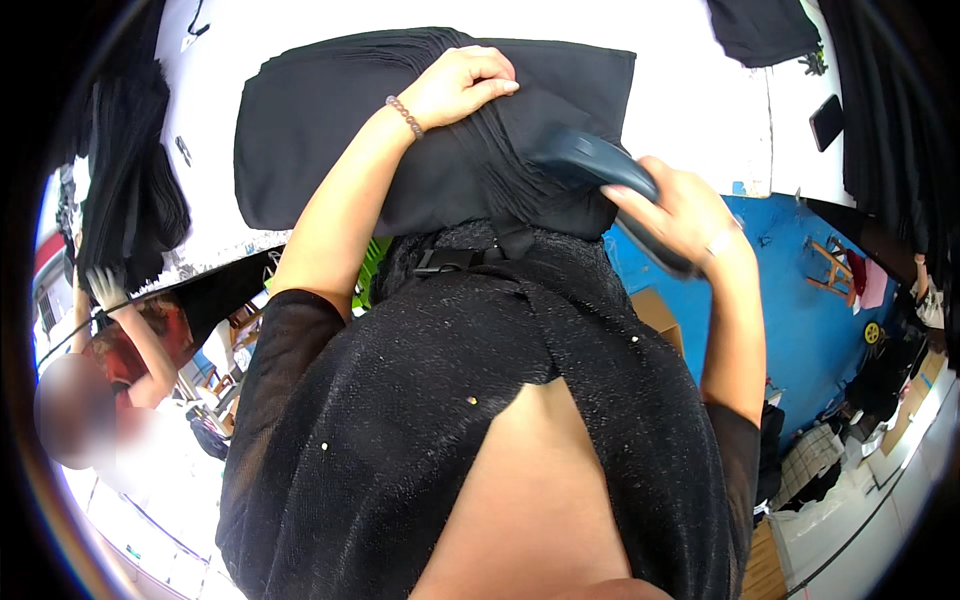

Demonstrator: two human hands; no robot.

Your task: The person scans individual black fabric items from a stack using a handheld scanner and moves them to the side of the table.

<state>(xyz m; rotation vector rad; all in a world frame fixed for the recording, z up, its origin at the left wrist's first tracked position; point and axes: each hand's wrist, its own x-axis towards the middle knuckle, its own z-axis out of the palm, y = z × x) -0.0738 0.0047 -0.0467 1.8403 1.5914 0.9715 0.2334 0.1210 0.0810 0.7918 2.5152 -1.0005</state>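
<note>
Fabric stack (320, 130), black, is lying across the upper centre of the frame on a white tabletop (690, 100), its lower edge sitting just above your waist buckle (450, 262). Your hands are working apart. Your left hand (460, 85) is resting on the stack at upper centre, fingers curling and thumb lying close to the index finger; whether it is pinching a ply or only pressing down is not showing. Your right hand (685, 212) is wrapping firmly round a dark blue handheld tool (595, 162), whose head is pointing left over the stack's right part; blur is hiding whether it is touching cloth, and its exact kind is staying unclear. Step in hand, as judged: you are steadying the layers and applying the tool to them ply by ply. The next move is probably calling for your left fingers to be separating one layer cleanly while your right is placing the tool head on it without dragging neighbours. Materials: the cloth is looking matte, thin and pliable, its many layers fanning into narrow ridges between your hands and lying flatter toward the left and upper right. The tool is contrasting with it, showing a smooth, faintly glossy, curving shell, probably hard plastic. More black cloth (130, 165) is hanging in folds at the left of the frame; a dark phone (827, 123) is lying at upper right.
</note>
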